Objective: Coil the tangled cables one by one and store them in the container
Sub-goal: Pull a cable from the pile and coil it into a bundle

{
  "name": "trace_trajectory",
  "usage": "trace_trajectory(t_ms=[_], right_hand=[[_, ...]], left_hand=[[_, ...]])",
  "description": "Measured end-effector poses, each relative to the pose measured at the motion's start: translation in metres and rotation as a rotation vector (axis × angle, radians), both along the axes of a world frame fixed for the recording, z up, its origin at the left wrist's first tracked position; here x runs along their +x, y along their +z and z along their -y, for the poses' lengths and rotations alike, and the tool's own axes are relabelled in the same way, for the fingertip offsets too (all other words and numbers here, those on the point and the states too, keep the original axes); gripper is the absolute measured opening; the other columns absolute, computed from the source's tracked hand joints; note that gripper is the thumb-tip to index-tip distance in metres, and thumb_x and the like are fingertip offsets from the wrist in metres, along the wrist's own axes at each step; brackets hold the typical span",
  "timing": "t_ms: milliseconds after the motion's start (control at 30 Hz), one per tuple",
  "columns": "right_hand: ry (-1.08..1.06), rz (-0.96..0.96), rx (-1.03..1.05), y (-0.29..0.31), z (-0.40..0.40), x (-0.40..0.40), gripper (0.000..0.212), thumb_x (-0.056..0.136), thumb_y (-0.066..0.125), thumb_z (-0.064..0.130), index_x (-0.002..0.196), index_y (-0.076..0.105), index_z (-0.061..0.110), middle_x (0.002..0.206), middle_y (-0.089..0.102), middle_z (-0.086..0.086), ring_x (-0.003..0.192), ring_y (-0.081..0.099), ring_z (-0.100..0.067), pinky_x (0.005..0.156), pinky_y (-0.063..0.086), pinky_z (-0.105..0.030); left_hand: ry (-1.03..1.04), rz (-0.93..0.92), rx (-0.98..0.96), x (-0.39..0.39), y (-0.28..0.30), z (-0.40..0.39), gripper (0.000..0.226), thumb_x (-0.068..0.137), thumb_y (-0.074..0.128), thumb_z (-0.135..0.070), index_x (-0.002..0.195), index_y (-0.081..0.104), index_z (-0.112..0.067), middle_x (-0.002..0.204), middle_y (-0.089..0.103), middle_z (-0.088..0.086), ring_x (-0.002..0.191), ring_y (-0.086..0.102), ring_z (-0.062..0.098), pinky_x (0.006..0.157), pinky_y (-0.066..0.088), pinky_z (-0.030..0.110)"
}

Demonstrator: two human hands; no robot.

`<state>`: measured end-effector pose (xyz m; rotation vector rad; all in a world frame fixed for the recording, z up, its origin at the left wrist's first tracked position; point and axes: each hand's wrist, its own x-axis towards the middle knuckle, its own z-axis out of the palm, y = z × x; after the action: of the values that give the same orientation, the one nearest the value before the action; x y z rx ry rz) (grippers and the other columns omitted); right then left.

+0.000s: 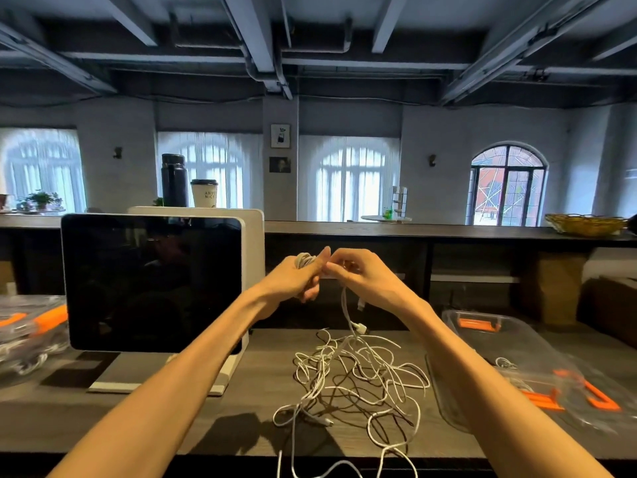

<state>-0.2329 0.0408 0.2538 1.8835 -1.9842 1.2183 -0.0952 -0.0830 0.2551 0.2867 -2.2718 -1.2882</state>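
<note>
On dark wood desk (213,419): tangled cables (355,377) | arched windows (348,181) behind

You stand at a dark wooden counter (241,401) in a loft-style café or shared workspace. Evidence: a point-of-sale style screen (151,281) on a stand, a takeaway cup (204,193) and flask (174,180) on the ledge, arched curtained windows (348,177), exposed ceiling beams (255,29).

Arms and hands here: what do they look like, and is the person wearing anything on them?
Both are bare: the left hand and right hand show no gloves. I see no rings, watch or bracelet, and no sleeves on either slim forearm as far as the picture's lower edge.
</note>
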Motion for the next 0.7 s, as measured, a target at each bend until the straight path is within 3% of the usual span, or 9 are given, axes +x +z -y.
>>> trace_trajectory(t_ms=[167, 300, 433, 567, 633, 700], right_hand=[[0.012, -0.021, 0.004, 0.003, -0.001, 0.003, 0.023, 0.103, 0.058, 0.031, 0.111, 0.073, 0.015, 0.092, 0.067, 0.01, 0.081, 0.06, 0.004, 0.07, 0.046, -0.009], [-0.036, -0.039, 0.029, 0.003, -0.001, 0.001, 0.024, 0.103, 0.059, 0.031, 0.106, 0.075, 0.014, 0.093, 0.07, 0.003, 0.085, 0.062, -0.008, 0.071, 0.044, -0.014], [-0.091, -0.026, 0.014, 0.005, -0.003, -0.001, 0.023, 0.103, 0.06, 0.031, 0.103, 0.076, 0.015, 0.085, 0.065, 0.006, 0.079, 0.057, -0.008, 0.067, 0.04, -0.017], [-0.106, -0.046, 0.071, 0.003, -0.002, -0.003, 0.021, 0.102, 0.061, 0.027, 0.093, 0.077, 0.018, 0.081, 0.062, 0.013, 0.079, 0.056, -0.008, 0.067, 0.037, -0.017], [-0.085, -0.055, 0.098, 0.001, 0.0, -0.003, 0.019, 0.101, 0.063, 0.027, 0.098, 0.078, 0.018, 0.085, 0.065, 0.011, 0.081, 0.057, -0.006, 0.067, 0.038, -0.015], [-0.061, -0.061, 0.093, 0.002, 0.003, -0.002, 0.021, 0.101, 0.064, 0.029, 0.107, 0.079, 0.016, 0.093, 0.067, 0.01, 0.083, 0.059, -0.002, 0.069, 0.039, -0.012]], left_hand=[[0.1, -0.071, 0.062, -0.005, -0.008, -0.001, 0.049, 0.095, 0.049, -0.058, 0.08, 0.063, -0.013, 0.077, 0.069, 0.002, 0.075, 0.061, 0.009, 0.071, 0.043, 0.024], [0.104, -0.13, 0.067, -0.005, -0.011, -0.001, 0.054, 0.088, 0.052, -0.059, 0.079, 0.069, -0.008, 0.084, 0.067, 0.005, 0.079, 0.055, 0.012, 0.072, 0.04, 0.025], [0.114, -0.219, 0.145, -0.008, -0.02, 0.009, 0.049, 0.088, 0.058, -0.059, 0.09, 0.078, -0.014, 0.098, 0.076, 0.002, 0.103, 0.063, 0.022, 0.085, 0.046, 0.034], [0.155, -0.282, 0.229, -0.014, -0.026, 0.019, 0.042, 0.097, 0.057, -0.046, 0.099, 0.079, -0.011, 0.1, 0.077, 0.002, 0.102, 0.067, 0.017, 0.085, 0.051, 0.028], [0.097, -0.214, 0.18, -0.016, -0.03, 0.019, 0.043, 0.098, 0.057, -0.044, 0.101, 0.076, -0.006, 0.1, 0.077, 0.007, 0.103, 0.07, 0.02, 0.091, 0.053, 0.031], [0.029, -0.131, 0.201, -0.017, -0.031, 0.014, 0.046, 0.098, 0.054, -0.047, 0.103, 0.073, -0.005, 0.095, 0.077, 0.012, 0.095, 0.074, 0.025, 0.085, 0.056, 0.034]])
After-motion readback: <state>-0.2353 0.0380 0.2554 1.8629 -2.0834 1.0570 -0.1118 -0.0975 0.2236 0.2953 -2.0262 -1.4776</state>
